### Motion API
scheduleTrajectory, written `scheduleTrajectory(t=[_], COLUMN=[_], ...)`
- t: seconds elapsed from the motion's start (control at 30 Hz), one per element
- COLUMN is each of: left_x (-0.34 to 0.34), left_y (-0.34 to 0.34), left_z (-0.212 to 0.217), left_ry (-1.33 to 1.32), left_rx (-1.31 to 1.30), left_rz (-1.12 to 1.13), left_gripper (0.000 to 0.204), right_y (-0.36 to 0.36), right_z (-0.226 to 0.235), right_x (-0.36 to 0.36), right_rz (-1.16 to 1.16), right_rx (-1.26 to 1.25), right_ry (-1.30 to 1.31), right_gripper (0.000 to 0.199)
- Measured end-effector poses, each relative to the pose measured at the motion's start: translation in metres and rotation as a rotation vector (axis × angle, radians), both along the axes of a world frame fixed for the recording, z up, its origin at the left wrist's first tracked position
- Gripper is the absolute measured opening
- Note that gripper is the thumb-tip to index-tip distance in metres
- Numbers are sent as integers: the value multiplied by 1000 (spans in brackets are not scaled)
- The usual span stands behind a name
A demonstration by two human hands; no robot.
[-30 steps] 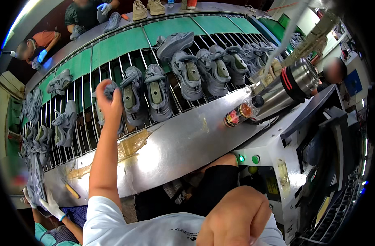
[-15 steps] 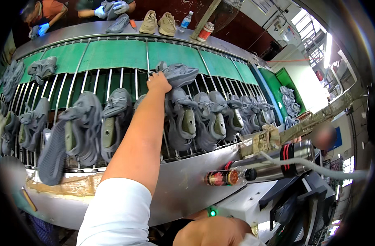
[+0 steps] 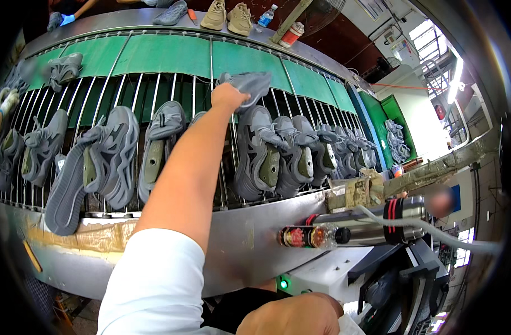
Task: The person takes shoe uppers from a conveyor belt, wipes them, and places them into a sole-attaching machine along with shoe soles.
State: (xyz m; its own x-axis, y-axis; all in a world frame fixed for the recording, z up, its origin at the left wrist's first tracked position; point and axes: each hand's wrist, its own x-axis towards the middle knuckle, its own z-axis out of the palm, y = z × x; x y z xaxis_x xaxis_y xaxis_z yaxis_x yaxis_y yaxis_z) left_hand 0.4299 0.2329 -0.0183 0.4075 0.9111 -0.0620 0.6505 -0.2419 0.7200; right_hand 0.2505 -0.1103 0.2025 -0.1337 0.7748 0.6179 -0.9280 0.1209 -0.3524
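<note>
Over the far side of the rack of metal rods (image 3: 180, 106), my left hand (image 3: 231, 97) is closed on a grey knit sneaker (image 3: 254, 84), which is smeared by motion. Its toe points right, above the row of sneakers. Nearer me, just right of my forearm, a grey sneaker (image 3: 255, 156) leans with an olive insert showing at its opening. Another grey sneaker (image 3: 163, 145) stands left of the forearm. My right arm (image 3: 292, 317) is bent at the lower edge; its fingers are hidden.
A loose grey sole (image 3: 65, 195) leans by a sneaker (image 3: 115, 162) at left. A gloved hand (image 3: 8, 101) of another person is at the left edge. A drink bottle (image 3: 311, 237) and a steel flask (image 3: 373, 220) lie at right. Beige shoes (image 3: 240, 19) stand on the far ledge.
The sneaker in my left hand has turned, its patterned sole no longer plainly seen. My view has shifted slightly. The gloved hand at the left edge has moved farther away.
</note>
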Motion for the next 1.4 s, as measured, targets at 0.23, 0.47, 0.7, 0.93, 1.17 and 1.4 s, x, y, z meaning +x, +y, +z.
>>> scheduleTrajectory(t=[0.23, 0.47, 0.7, 0.93, 1.17, 1.4], left_x=[-113, -270, -343, -321, -249, -215], left_y=[-23, -126, -234, -234, -251, -295], left_z=[62, 143, 177, 103, 54, 43], left_ry=[-196, -598, -447, -10, 41, -255], left_rx=[-20, -365, -961, -1059, -842, -583], left_rz=[13, -186, -291, -298, -153, -15], left_gripper=[58, 55, 48, 41, 91, 122], right_y=[-48, -139, -229, -297, -319, -321], right_z=[37, 80, 100, 105, 107, 108], right_x=[-66, -132, -170, -176, -164, -157], right_rz=[10, -50, -155, -375, -514, -474], right_rx=[43, 26, -5, 46, 89, 75], right_ry=[22, 84, 85, -43, -105, -105], right_gripper=[34, 32, 24, 18, 20, 21])
